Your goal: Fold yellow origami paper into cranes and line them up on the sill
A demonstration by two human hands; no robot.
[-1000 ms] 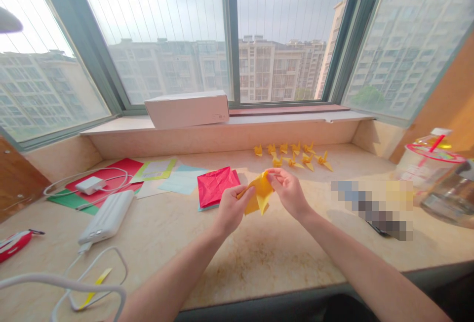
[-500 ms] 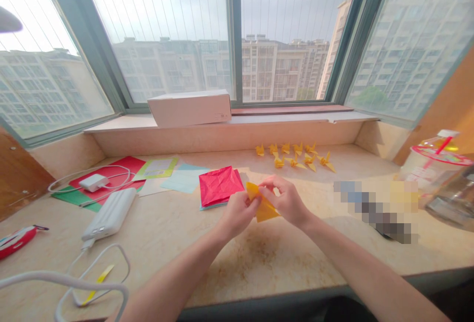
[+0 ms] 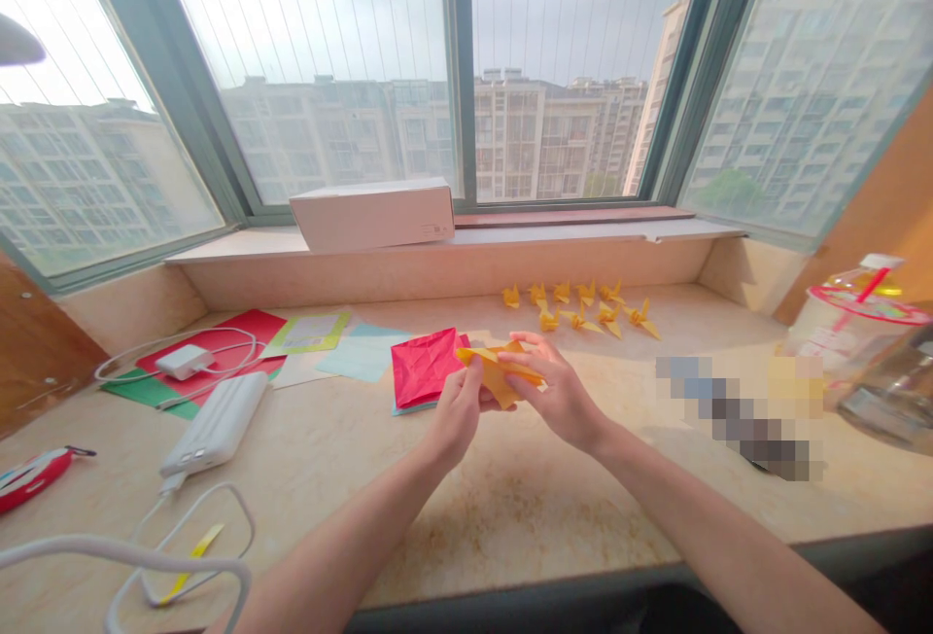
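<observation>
Above a marble counter (image 3: 510,517), just beside a creased red paper square (image 3: 427,367), a left hand (image 3: 458,412) and a right hand (image 3: 558,393) were held in partly closed pinches, and folded yellow origami paper (image 3: 500,373) was grasped between them.

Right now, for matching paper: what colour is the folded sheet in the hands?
Plain yellow; the folded paper shows best in the head view.

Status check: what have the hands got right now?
Left hand, right hand both on folded yellow paper. Crumpled red paper just beyond left hand. Yellow paper cranes farther back.
</observation>
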